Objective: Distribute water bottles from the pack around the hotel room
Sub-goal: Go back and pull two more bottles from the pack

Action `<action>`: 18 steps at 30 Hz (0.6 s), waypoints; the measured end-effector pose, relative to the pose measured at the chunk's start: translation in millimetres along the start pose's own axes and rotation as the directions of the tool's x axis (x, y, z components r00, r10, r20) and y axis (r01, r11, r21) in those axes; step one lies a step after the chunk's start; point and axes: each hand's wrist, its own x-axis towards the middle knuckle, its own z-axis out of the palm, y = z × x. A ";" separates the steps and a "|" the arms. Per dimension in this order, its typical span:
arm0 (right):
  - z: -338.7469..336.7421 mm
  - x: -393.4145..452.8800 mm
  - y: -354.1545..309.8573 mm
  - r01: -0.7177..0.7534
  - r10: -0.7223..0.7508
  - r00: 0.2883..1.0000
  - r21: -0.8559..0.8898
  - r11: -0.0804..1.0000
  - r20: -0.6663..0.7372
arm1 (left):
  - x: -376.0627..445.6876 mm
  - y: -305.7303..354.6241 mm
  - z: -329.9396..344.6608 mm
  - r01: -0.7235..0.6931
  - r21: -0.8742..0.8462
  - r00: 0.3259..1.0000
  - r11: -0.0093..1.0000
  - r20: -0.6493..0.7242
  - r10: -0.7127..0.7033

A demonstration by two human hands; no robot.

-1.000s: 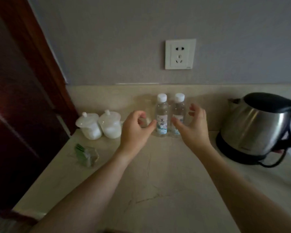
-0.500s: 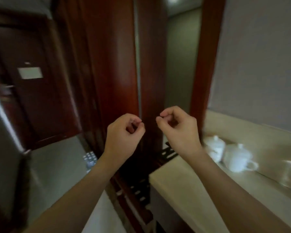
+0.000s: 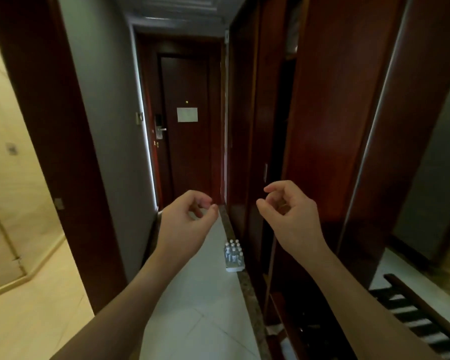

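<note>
The pack of small clear water bottles (image 3: 233, 255) with white caps stands on the pale tiled hallway floor, against the base of the dark wooden wardrobe. My left hand (image 3: 187, 222) and my right hand (image 3: 287, 216) are both raised in front of me at chest height, well above and short of the pack. Each hand has its fingers loosely curled with the thumb near the fingertips, and neither holds anything.
The dark entrance door (image 3: 187, 126) closes the hallway ahead. An open doorway to a beige tiled bathroom (image 3: 16, 203) is on the left. The wooden wardrobe (image 3: 322, 126) lines the right side, with a slatted luggage rack (image 3: 411, 313) at lower right.
The view has swung left from the counter with two bottles and the kettle to the hallway. Both hands left the bottles on the counter and are now raised, empty and loosely curled.
</note>
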 end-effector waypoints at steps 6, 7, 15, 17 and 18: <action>47.8 58.0 59.7 -0.004 0.005 1.000 -0.015 1.000 0.027 | 56.0 -69.1 23.6 0.010 -0.015 0.999 1.000 0.032 -0.010; 55.0 68.7 74.3 -0.011 0.011 0.999 -0.021 1.000 0.030 | 65.5 -81.9 31.4 0.008 -0.010 0.999 1.000 0.041 -0.007; 107.9 183.2 178.3 -0.062 0.061 0.996 0.018 0.998 0.070 | 159.1 -159.8 104.2 0.066 0.037 0.997 0.997 0.046 -0.067; 121.5 221.7 193.5 -0.064 0.059 0.995 0.062 0.996 0.080 | 193.7 -167.7 115.8 0.083 0.047 0.996 0.995 0.027 -0.085; 129.8 239.8 199.6 -0.062 0.055 0.995 0.082 0.995 0.088 | 210.1 -171.7 119.9 0.096 0.052 0.995 0.994 0.018 -0.097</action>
